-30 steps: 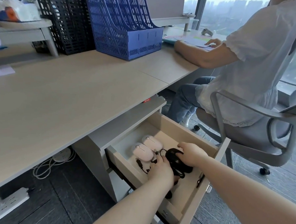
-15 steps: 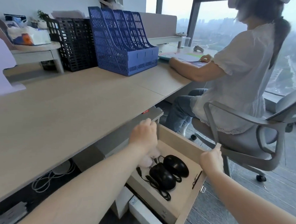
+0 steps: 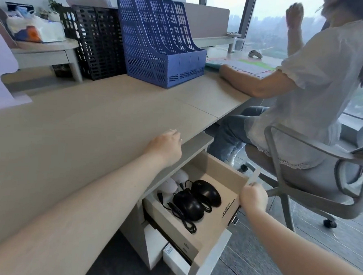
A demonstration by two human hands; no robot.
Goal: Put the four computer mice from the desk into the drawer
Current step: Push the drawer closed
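The wooden drawer [image 3: 214, 168] under the desk is pulled partly out. Inside lie two black wired mice [image 3: 188, 205] [image 3: 207, 192] side by side with their cables, and two pale pink mice [image 3: 169, 186] [image 3: 180, 176] half hidden under the desk edge. My left hand [image 3: 166, 147] rests on the desk's front edge above the drawer, holding nothing. My right hand [image 3: 254, 197] grips the top corner of the drawer front [image 3: 212, 250].
A person sits on a grey swivel chair [image 3: 313, 180] right next to the drawer. On the desk [image 3: 82, 128] stand a blue file rack [image 3: 160, 43] and a black file rack [image 3: 97, 42]. A lower white drawer [image 3: 174, 261] sticks out beneath.
Both hands left the mice inside the drawer. My left hand rose to the desk edge, my right hand moved to the drawer's front corner. The view tilted up.
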